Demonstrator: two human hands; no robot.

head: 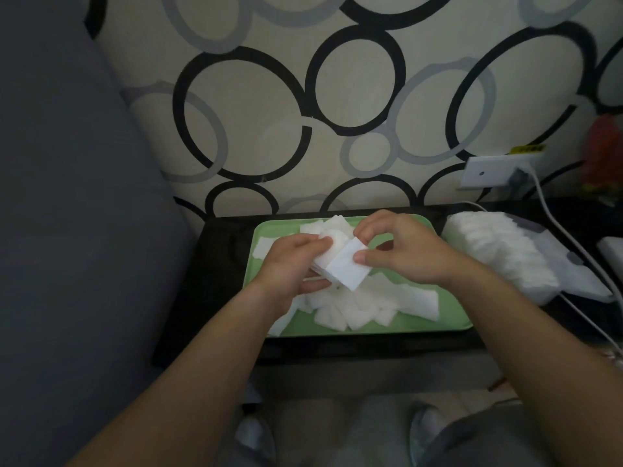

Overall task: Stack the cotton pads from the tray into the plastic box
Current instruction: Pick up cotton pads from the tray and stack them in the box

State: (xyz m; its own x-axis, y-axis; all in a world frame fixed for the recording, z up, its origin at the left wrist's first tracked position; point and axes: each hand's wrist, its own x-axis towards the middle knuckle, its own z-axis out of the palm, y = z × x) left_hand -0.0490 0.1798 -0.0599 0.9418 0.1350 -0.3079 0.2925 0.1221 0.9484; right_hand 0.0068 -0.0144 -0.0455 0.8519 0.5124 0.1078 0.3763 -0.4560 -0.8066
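One grey upholstered cushion (70, 230) fills the left edge, beside a black low table (219, 274) set against a wall papered with black and grey rings. On the table lies a pale green rectangular plastic tray (404, 326), strewn with loose white square cotton pads (364, 308), most of them heaped along its near half. Above the tray's left-centre, the left hand (290, 261) is curled around a small stack of white cotton pads (328, 247), fingers underneath and thumb on top. Against the front of that stack stands a single white cotton pad (347, 271), tilted on edge, pinched between the thumb and forefinger of the right hand (404, 251) (its remaining fingers are bent loosely and hold nothing). To the right of the tray, just beside its rim, rests a clear plastic package packed with a row of white cotton pads (499, 254). A white cable (556, 227) runs from a wall socket (488, 171) down past the package.
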